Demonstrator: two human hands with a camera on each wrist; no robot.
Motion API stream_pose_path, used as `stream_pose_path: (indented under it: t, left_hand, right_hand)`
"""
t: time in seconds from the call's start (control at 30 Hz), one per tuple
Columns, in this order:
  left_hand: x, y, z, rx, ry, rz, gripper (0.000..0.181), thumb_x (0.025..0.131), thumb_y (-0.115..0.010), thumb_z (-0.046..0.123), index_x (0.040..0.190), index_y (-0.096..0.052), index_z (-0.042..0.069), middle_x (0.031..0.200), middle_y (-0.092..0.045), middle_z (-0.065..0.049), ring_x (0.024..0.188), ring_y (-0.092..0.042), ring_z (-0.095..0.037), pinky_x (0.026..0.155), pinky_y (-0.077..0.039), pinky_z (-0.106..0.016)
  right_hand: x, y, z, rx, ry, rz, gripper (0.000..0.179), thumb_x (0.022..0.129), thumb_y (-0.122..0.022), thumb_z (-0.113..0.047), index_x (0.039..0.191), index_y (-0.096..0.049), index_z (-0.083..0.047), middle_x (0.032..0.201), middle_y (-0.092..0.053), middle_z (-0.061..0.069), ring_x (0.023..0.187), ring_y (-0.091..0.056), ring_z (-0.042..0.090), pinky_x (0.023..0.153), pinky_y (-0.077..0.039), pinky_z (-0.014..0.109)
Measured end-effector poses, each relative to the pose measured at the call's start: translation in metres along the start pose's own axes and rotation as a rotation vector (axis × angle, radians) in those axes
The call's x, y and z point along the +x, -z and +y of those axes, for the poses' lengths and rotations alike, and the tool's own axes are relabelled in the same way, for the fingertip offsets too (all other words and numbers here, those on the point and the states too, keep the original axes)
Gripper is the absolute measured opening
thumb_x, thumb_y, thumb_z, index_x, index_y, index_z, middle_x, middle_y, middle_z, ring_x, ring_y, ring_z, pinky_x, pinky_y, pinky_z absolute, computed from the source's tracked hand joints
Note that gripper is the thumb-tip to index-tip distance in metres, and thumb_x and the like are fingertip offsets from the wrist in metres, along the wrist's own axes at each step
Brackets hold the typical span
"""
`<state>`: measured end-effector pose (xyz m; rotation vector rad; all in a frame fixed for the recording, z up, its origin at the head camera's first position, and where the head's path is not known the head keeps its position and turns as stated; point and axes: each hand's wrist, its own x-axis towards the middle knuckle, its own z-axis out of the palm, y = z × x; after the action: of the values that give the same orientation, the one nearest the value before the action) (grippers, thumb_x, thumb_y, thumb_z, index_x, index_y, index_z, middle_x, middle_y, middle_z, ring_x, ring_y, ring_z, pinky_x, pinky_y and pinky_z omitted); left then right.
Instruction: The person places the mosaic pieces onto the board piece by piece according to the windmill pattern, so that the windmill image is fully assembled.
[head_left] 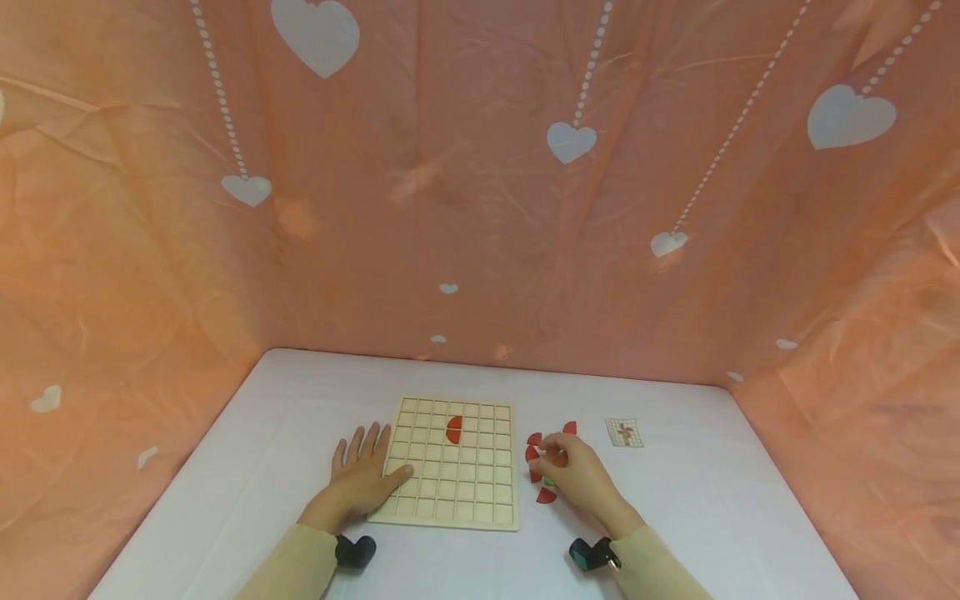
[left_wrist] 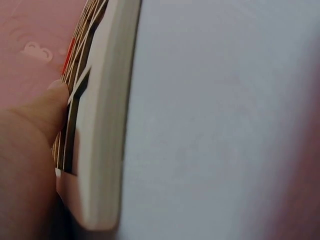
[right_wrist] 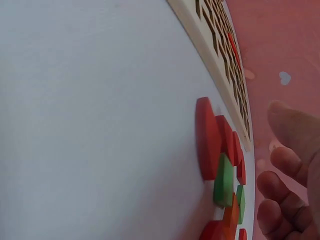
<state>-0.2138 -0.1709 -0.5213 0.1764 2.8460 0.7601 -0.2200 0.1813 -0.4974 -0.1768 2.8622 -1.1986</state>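
Observation:
A wooden grid board [head_left: 483, 493] lies flat on the white table. Two red quarter-round pieces [head_left: 454, 423] sit in its cells, a little above the middle. My left hand [head_left: 354, 483] rests at the board's left edge, fingers spread, the thumb lying over the border cells. Right of the board, my right hand [head_left: 583, 477] hovers above a loose group of pieces, its fingers loosely bent. No piece shows between thumb and fingers in the right wrist view. Under it lie several red pieces [right_wrist: 207, 140], green pieces [right_wrist: 224, 181] and an orange piece [right_wrist: 230, 219]; the hand partly hides them in the head view.
A small card [head_left: 625, 432] with a printed grid and a reddish figure lies right of the pieces. The white table [head_left: 697, 500] ends at a pink-orange cloth [head_left: 480, 208] with white hearts, which rises at the back and both sides.

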Motion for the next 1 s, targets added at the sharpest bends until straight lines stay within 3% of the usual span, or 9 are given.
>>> stream_pose_path:
  t: [0.1, 0.4, 1.0]
  left_hand:
    - [0.001, -0.001, -0.002, 0.001, 0.004, 0.001, 0.091, 0.095, -0.049, 0.056, 0.153, -0.008, -0.001, 0.159, -0.001, -0.024, 0.143, 0.009, -0.043, 0.109, 0.015, -0.058]
    - [0.001, -0.001, -0.003, 0.007, 0.0, 0.008, 0.092, 0.095, -0.049, 0.057, 0.153, -0.01, -0.002, 0.158, -0.002, -0.025, 0.143, 0.008, -0.044, 0.109, 0.014, -0.059]
    - [-0.002, 0.001, 0.002, 0.003, -0.011, 0.012, 0.09, 0.095, -0.051, 0.054, 0.153, -0.012, -0.004, 0.158, -0.004, -0.026, 0.143, 0.006, -0.045, 0.109, 0.013, -0.06]
  right_hand:
    - [-0.001, 0.0, 0.003, -0.014, 0.026, 0.004, 0.029, 0.082, -0.078, -0.03, 0.105, -0.067, -0.015, 0.109, -0.061, 0.0, 0.099, -0.055, 0.019, 0.091, -0.048, 0.043]
    - [-0.001, -0.005, 0.01, -0.043, 0.041, -0.022, 0.025, 0.079, -0.081, -0.031, 0.095, -0.067, -0.017, 0.1, -0.059, -0.002, 0.1, -0.054, 0.019, 0.096, -0.045, 0.043]
    - [-0.003, -0.008, 0.01, -0.11, 0.058, -0.036, 0.018, 0.08, -0.081, -0.026, 0.093, -0.07, -0.019, 0.094, -0.056, -0.004, 0.092, -0.053, 0.015, 0.089, -0.049, 0.04]
